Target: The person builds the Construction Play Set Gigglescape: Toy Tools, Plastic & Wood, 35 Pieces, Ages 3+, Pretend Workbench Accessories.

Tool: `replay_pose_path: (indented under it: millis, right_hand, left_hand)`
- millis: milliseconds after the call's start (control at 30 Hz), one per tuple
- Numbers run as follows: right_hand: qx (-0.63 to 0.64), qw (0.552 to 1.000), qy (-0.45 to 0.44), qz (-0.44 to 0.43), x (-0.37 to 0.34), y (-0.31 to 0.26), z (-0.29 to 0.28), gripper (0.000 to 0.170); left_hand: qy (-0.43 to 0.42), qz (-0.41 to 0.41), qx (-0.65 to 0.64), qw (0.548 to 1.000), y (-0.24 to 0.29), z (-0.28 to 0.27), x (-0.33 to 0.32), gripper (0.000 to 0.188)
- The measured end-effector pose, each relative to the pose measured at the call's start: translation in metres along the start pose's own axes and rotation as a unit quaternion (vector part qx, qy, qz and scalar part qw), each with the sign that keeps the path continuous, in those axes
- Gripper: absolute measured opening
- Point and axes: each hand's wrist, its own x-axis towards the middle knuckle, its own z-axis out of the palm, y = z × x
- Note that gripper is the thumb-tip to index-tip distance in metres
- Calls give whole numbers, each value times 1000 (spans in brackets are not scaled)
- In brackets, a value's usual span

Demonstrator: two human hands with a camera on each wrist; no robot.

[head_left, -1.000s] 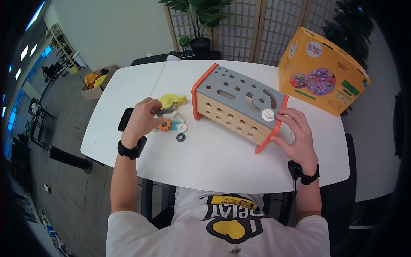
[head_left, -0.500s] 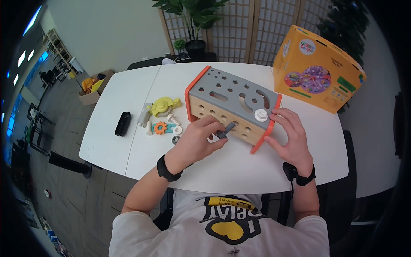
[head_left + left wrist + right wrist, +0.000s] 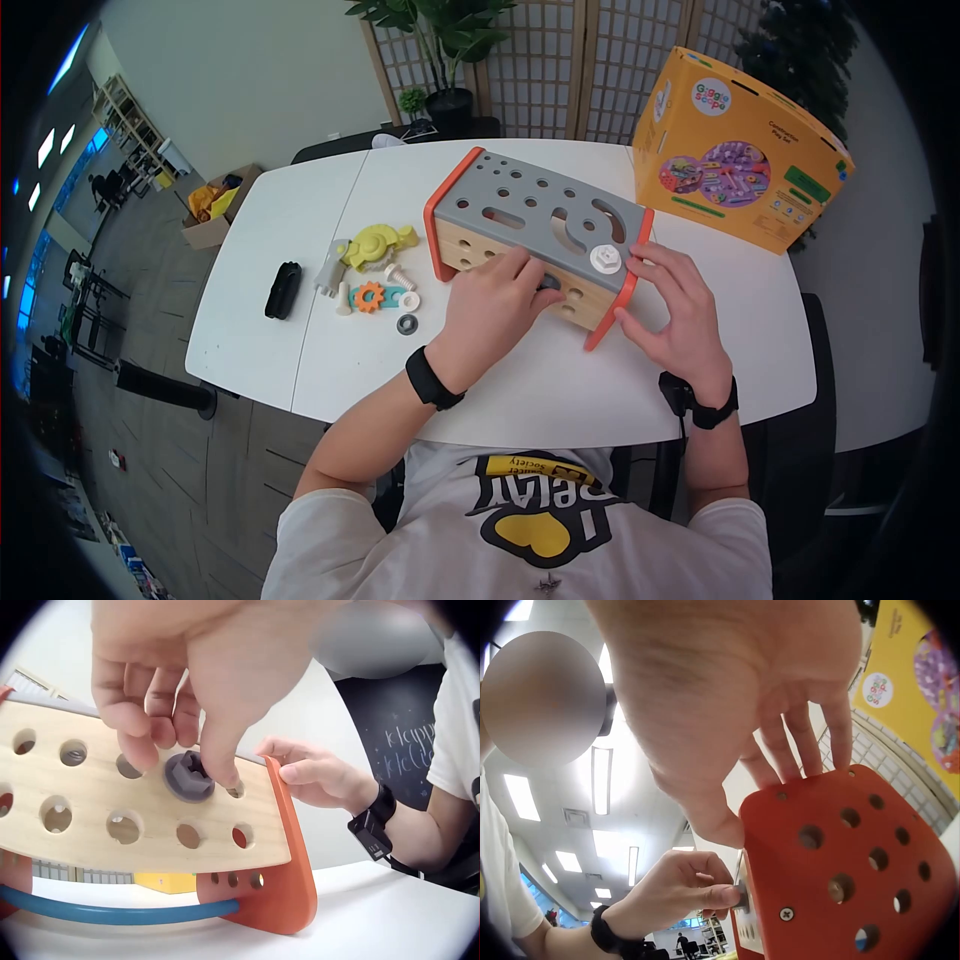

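Observation:
A toy workbench (image 3: 540, 206) with a grey perforated top, pale wooden sides and red ends stands on the white table. My left hand (image 3: 495, 305) pinches a dark grey toy bolt (image 3: 189, 780) by its head between thumb and fingers. The head lies against the wooden side panel (image 3: 90, 791) at an upper-row hole; its shank is hidden. My right hand (image 3: 685, 315) grips the red end panel (image 3: 802, 870), fingers at its upper edge and thumb on the near edge. Close to those fingers, a white bolt (image 3: 605, 260) sits in the grey top.
Left of the workbench lie a yellow toy piece (image 3: 375, 245), an orange gear (image 3: 370, 297), a teal strip (image 3: 392, 298), a white screw (image 3: 398, 276) and a dark grey ring (image 3: 407, 324). Farther left is a black case (image 3: 284, 290). A yellow-orange box (image 3: 745, 130) stands back right.
My left hand has come from the loose pieces across to the workbench with the grey bolt, whose shank no longer shows. The right hand has kept its hold on the red end.

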Motion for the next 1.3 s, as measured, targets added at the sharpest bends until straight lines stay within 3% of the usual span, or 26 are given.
replay_pose_path:
  millis: [233, 333, 433, 500, 600, 700, 800, 967, 1133, 1300]
  right_hand:
    - [50, 997, -47, 40, -5, 15, -15, 49]
    - [66, 994, -62, 64, -10, 26, -25, 51]
    - [33, 995, -53, 81, -14, 35, -35, 51]
    - [15, 994, -31, 100, -19, 45, -35, 49]
    - [92, 968, -15, 234, -33, 63, -23, 45]
    - [136, 918, -158, 338, -34, 69, -28, 48]
    - [123, 929, -268, 223, -45, 77, -17, 51]
    - [183, 913, -235, 278, -46, 60, -2, 46]
    - [270, 891, -164, 325, -45, 75, -15, 40]
    - [329, 896, -73, 288, -36, 79, -18, 50]
  left_hand:
    - [3, 193, -42, 980, -18, -23, -2, 28]
    - [46, 228, 0, 973, -26, -48, -1, 23]
    - [43, 233, 20, 971, -32, -67, -2, 25]
    - [-5, 256, 45, 966, -38, -73, -7, 26]
    - [-60, 308, 92, 945, -46, -68, -16, 24]
    - [-108, 334, 138, 926, -49, -61, -17, 22]
    - [-132, 352, 154, 914, -54, -51, -15, 22]
    - [-137, 413, 168, 884, -61, -40, -3, 25]
    - [-105, 416, 132, 893, -65, -49, 6, 24]
    - [-89, 407, 58, 907, -63, -63, 22, 24]
